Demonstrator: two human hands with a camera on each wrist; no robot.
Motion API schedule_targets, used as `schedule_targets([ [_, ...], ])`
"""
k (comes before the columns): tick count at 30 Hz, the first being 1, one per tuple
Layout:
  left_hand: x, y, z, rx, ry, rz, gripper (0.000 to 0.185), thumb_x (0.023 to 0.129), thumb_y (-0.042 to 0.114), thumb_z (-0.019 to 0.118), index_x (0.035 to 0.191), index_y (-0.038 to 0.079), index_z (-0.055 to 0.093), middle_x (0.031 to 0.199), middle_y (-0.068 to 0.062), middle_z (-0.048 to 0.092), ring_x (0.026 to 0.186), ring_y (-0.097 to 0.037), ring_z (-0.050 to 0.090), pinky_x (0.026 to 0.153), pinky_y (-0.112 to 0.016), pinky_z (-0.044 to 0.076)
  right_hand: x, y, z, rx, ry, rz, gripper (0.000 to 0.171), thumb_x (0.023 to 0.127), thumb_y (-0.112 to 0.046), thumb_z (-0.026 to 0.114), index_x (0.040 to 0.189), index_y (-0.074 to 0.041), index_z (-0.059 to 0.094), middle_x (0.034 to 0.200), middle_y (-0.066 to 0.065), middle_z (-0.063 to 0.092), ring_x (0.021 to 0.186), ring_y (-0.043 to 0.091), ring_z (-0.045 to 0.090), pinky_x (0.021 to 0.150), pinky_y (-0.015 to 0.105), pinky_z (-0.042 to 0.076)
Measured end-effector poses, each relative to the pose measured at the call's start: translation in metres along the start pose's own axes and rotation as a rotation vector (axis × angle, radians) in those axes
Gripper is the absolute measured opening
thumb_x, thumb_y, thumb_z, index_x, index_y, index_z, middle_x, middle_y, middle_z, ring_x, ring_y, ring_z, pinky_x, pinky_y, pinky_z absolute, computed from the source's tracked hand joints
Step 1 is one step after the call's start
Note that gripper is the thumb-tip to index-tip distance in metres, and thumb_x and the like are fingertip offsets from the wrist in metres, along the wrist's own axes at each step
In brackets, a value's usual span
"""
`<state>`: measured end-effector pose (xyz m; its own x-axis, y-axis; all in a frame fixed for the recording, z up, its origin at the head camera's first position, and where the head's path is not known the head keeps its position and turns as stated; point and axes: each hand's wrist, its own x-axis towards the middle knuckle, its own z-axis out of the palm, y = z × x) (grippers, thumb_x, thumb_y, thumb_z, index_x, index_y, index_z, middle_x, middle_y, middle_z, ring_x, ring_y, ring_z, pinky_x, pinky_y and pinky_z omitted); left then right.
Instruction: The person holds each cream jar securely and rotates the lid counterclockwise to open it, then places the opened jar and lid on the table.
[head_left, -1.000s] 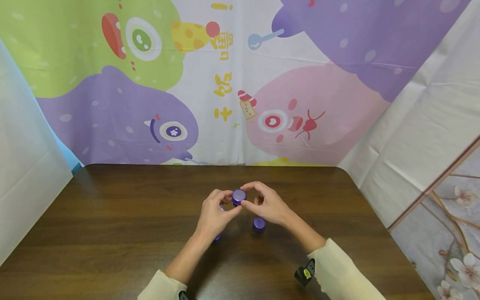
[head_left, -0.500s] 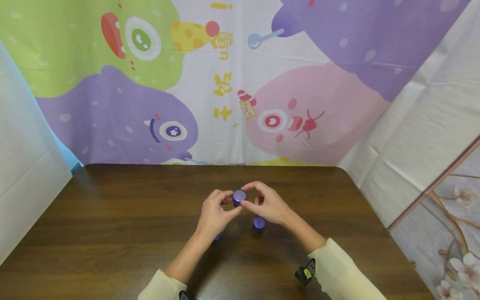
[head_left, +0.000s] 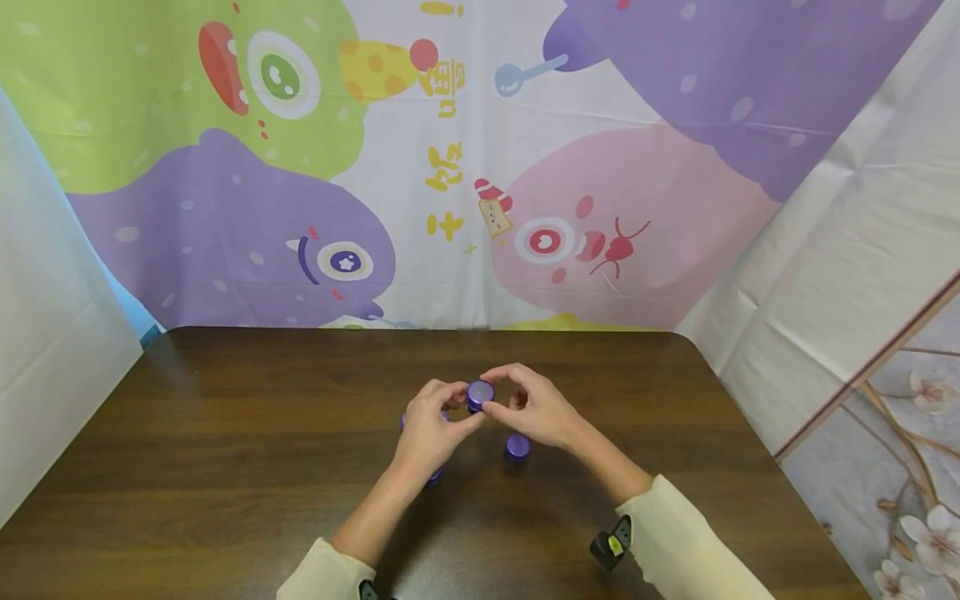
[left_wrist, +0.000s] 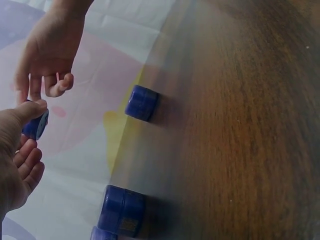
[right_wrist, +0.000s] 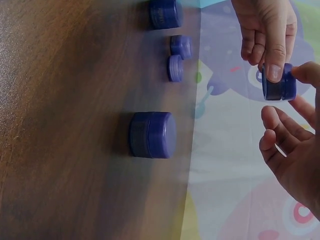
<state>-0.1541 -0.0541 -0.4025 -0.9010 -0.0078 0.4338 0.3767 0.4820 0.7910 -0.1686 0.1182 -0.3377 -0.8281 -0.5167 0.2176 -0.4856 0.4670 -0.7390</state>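
Observation:
A small purple screw-lid jar [head_left: 481, 392] is held up above the table, lid facing up, between both hands. My left hand [head_left: 429, 433] pinches it from the left with thumb and fingers. From the right, the thumb and index finger of my right hand [head_left: 542, 410] grip it near the lid. In the right wrist view the held jar [right_wrist: 280, 83] shows a dark lower body, with the left thumb [right_wrist: 274, 70] across it. Below the right hand a larger purple jar [head_left: 517, 448] stands closed on the table.
More purple containers sit partly hidden by the left hand. The right wrist view shows a jar [right_wrist: 166, 14], a smaller jar [right_wrist: 181, 46] and a short round purple piece [right_wrist: 175, 68] there. The brown wooden table [head_left: 225, 500] ends at a cartoon-printed cloth [head_left: 480, 283].
Both hands keep their hold on the small jar, which shifts very slightly to the right. The head view tilts a little; the other jars stay in place.

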Motion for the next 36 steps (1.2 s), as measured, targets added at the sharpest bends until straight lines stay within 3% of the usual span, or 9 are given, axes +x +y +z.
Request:
schedule_targets([
  [9, 0.001, 0.000, 0.001, 0.032, -0.014, -0.007, 0.031, 0.073, 0.019, 0.080, 0.098, 0.005, 0.069, 0.087, -0.007, 0.061, 0.083, -0.019, 0.060, 0.075, -0.041, 0.052, 0.001, 0.001, 0.001, 0.006, -0.006, -0.008, 0.040, 0.082, -0.010, 0.070, 0.119, 0.000, 0.057, 0.106, 0.014, 0.059, 0.056, 0.004, 0.041, 0.052, 0.016, 0.035],
  [16, 0.001, 0.000, 0.001, 0.048, -0.024, -0.004, 0.030, 0.073, 0.020, 0.080, 0.097, 0.006, 0.070, 0.085, -0.006, 0.061, 0.082, -0.018, 0.060, 0.074, -0.040, 0.052, 0.011, 0.042, 0.010, -0.047, 0.008, -0.032, 0.040, 0.079, -0.024, 0.075, 0.115, -0.014, 0.062, 0.100, 0.004, 0.058, 0.055, 0.006, 0.044, 0.049, 0.018, 0.038],
  [23, 0.001, -0.001, 0.002, 0.044, -0.043, -0.006, 0.029, 0.074, 0.020, 0.079, 0.097, 0.006, 0.070, 0.086, -0.005, 0.061, 0.082, -0.018, 0.060, 0.076, -0.041, 0.052, 0.012, 0.043, 0.010, -0.124, 0.031, -0.072, 0.038, 0.078, -0.025, 0.076, 0.112, -0.013, 0.065, 0.093, -0.001, 0.058, 0.065, 0.009, 0.043, 0.054, 0.019, 0.038],
  [36, 0.003, -0.001, 0.003, 0.045, -0.081, -0.018, 0.031, 0.074, 0.022, 0.079, 0.098, 0.006, 0.069, 0.088, -0.007, 0.061, 0.084, -0.020, 0.059, 0.080, -0.041, 0.053, 0.013, 0.042, 0.009, -0.130, 0.028, -0.079, 0.035, 0.079, -0.021, 0.075, 0.111, -0.009, 0.066, 0.090, 0.001, 0.059, 0.072, 0.012, 0.047, 0.059, 0.019, 0.040],
])
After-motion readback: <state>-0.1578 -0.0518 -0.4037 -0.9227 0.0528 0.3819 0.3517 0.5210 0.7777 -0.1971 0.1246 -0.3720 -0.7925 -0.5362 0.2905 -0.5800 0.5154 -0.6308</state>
